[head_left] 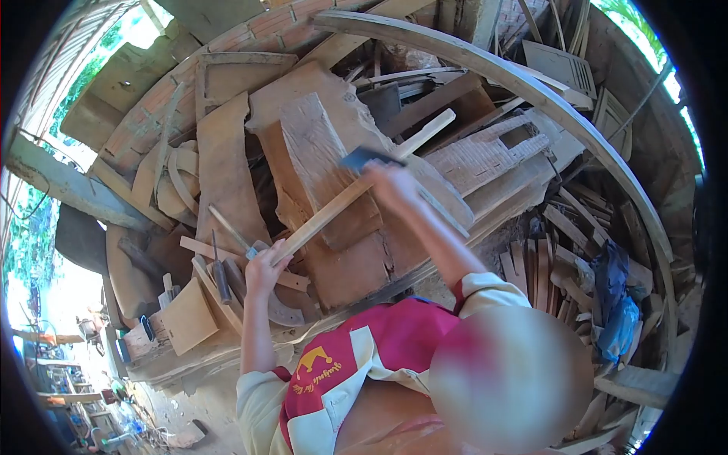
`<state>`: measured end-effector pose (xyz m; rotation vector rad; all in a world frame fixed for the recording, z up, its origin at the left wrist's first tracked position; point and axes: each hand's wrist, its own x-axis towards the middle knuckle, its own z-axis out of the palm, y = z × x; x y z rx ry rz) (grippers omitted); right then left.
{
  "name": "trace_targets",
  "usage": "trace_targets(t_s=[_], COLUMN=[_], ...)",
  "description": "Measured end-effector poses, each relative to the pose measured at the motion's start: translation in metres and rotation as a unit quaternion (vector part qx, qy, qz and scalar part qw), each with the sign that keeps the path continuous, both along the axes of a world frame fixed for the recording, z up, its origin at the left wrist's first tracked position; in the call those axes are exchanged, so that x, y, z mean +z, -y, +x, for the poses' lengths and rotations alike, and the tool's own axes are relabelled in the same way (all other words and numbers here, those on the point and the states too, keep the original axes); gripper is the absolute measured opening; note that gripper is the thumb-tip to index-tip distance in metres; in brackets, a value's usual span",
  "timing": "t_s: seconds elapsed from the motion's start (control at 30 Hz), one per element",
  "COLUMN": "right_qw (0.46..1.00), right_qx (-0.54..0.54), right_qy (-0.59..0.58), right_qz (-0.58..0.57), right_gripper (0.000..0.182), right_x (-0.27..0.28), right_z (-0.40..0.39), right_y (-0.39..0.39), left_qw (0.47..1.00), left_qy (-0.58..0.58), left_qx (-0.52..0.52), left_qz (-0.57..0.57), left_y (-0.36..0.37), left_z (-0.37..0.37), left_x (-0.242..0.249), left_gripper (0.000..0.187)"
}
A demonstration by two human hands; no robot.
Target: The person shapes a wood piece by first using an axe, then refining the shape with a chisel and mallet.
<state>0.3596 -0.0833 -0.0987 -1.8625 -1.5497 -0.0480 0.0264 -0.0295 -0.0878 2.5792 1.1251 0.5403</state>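
Observation:
A long, narrow wooden strip [339, 203] slants across the bench, its far end pointing up and to the right. Around its near end my left hand [265, 267] is closed. My right hand [390, 184] is farther along the strip, wrapped on a dark blue flat block [368, 159] that lies across the wood. Motion smears this block, so its exact kind does not show. Beneath the strip are a pale rough board [307, 133] and a brown wooden panel [353, 265]. Close to my left hand a dark-handled screwdriver-like tool [221, 280] stands among wood pieces.
A long curved timber [523, 80] arches over the back and right side. Wood offcuts [542, 265] are stacked at the right, beside a blue plastic bag [618, 326]. A slotted rough board [489, 154] lies right of the strip. A brick wall [136, 140] stands behind.

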Motion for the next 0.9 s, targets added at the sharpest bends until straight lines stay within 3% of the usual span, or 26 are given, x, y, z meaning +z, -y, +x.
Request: trace_targets(t_s=[0.07,0.13,0.17,0.27,0.33,0.43,0.5,0.53,0.63,0.7,0.73,0.77,0.83,0.9], right_qw=[0.993,0.978,0.984,0.984,0.988,0.997,0.991,0.991,0.988,0.972,0.974,0.936,0.992,0.995], right_qx=[0.087,0.149,0.170,0.160,0.108,-0.008,-0.085,-0.128,-0.153,-0.192,-0.144,-0.091,-0.008,0.052], right_qy=[0.083,0.110,0.032,0.058,0.074,-0.049,0.044,0.021,-0.003,0.061,-0.136,-0.328,-0.044,0.030], right_qz=[0.001,0.098,0.040,0.051,0.085,0.057,0.096,0.014,0.004,0.124,0.111,0.094,0.118,0.084], right_gripper=[0.019,0.026,0.026,0.024,0.024,0.026,0.024,0.021,0.019,0.017,0.017,0.017,0.022,0.026], right_x=[-0.005,-0.014,-0.016,-0.008,-0.016,-0.016,-0.010,-0.009,-0.024,-0.040,-0.047,-0.053,-0.015,-0.029], right_z=[-0.045,-0.059,-0.053,-0.012,0.033,0.111,0.148,0.160,0.160,0.139,0.123,0.102,0.047,0.021], right_y=[0.009,0.010,0.012,0.016,0.009,0.005,0.004,0.005,-0.003,-0.008,-0.010,-0.009,0.014,0.021], left_qw=[1.000,0.999,0.999,0.999,0.999,0.999,0.999,0.999,0.998,0.998,0.997,0.995,0.994,0.991], left_qy=[-0.009,0.024,0.025,0.001,0.035,0.007,0.012,0.016,-0.006,-0.021,-0.036,-0.039,-0.076,-0.105], left_qx=[-0.006,-0.019,-0.024,-0.025,-0.012,0.003,0.011,0.020,0.053,0.054,0.059,0.072,0.074,0.081], left_qz=[-0.012,-0.026,-0.024,-0.029,-0.031,-0.036,-0.033,-0.033,-0.023,-0.024,-0.030,-0.049,-0.030,-0.008], left_y=[-0.003,-0.003,-0.004,-0.006,-0.003,0.002,0.004,0.004,0.007,0.001,-0.001,0.003,-0.002,-0.002], left_z=[0.000,0.000,0.000,-0.001,0.000,0.003,0.005,0.006,0.009,0.006,0.008,0.015,0.016,0.017], left_x=[0.001,0.001,0.001,-0.001,-0.001,0.008,0.010,0.011,0.019,0.016,0.015,0.027,0.031,0.028], left_gripper=[0.042,0.042,0.042,0.041,0.039,0.038,0.036,0.034,0.031,0.031,0.031,0.031,0.031,0.035])
